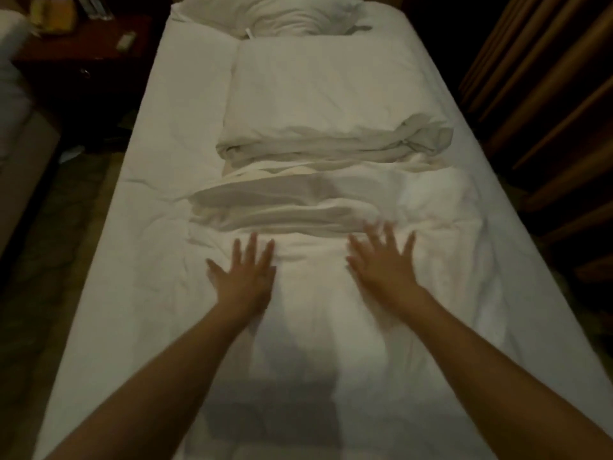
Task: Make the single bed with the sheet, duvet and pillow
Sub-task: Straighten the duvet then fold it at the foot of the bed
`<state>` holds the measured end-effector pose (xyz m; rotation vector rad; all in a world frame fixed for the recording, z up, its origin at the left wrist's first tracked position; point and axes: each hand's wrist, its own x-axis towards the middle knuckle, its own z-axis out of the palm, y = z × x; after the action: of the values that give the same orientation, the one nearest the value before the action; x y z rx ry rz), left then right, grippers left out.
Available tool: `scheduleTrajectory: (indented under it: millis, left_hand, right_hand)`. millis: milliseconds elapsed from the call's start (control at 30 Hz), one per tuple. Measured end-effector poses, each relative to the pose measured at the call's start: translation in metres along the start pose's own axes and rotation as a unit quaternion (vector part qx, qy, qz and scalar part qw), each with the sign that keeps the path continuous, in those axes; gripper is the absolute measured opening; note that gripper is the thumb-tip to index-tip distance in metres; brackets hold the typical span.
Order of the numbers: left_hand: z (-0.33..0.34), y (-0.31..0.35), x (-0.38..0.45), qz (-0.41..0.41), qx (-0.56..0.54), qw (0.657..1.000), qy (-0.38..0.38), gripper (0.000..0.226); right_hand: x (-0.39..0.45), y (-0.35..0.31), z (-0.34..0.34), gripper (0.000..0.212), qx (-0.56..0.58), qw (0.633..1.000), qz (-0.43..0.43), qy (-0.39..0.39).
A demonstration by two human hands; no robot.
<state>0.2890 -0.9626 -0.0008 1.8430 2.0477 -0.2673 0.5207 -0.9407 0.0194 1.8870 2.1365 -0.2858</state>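
Both forearms reach out from the foot of the bed, and between them the near part of the duvet (pixel 298 327) lies flat under a shadow. Left hand (pixel 243 277) rests palm down on it, fingers straight and spread a little, gripping nothing. Outward of that hand the sheet (pixel 159 180) shows bare, creased but lying flat. Right hand (pixel 386 263) is likewise flat, fingers fanned wide, though blur makes it hard to say how firmly it presses. Just beyond both sets of fingertips the duvet is still stacked in folds, with a thicker folded block farther on and the pillow (pixel 275 13) crumpled at the far end. Pushing flat-handed would likely bunch the folds rather than open them. Dragging could also rumple the sheet beneath, and the right side seems to hang closer to the edge.
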Motion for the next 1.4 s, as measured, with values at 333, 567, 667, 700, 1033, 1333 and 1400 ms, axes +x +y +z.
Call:
scheduleTrajectory:
  millis: [333,567,667,700,1033,1333,1400]
  left_hand:
    - [0.069,-0.058,-0.028,-0.066,-0.012,0.998,-0.017,0.057]
    - [0.044,-0.006,-0.068,-0.005,-0.039,0.999,0.026,0.058]
    - [0.068,0.020,-0.092,0.101,-0.017,0.995,0.017,0.066]
    - [0.078,0.011,-0.093,0.093,-0.006,0.996,0.003,0.066]
    - [0.083,-0.092,-0.116,-0.203,-0.312,0.928,0.025,0.105]
    - [0.091,-0.097,-0.120,-0.289,-0.379,0.879,0.029,0.115]
    - [0.094,-0.096,-0.120,-0.274,-0.403,0.873,0.038,0.121]
  right_hand:
    - [-0.073,0.082,0.079,0.067,-0.061,0.995,0.063,-0.040]
    - [-0.096,-0.034,0.035,0.066,0.074,0.990,-0.001,0.119]
    - [-0.124,-0.054,0.068,0.048,0.058,0.980,-0.133,0.134]
    - [-0.127,-0.033,0.086,0.047,0.033,0.987,-0.123,0.099]
    - [-0.170,0.046,0.099,0.070,0.132,0.959,0.248,0.051]
    - [-0.177,0.092,0.102,0.144,0.402,0.836,0.373,0.003]
    - [-0.175,0.097,0.103,0.153,0.432,0.818,0.379,-0.019]
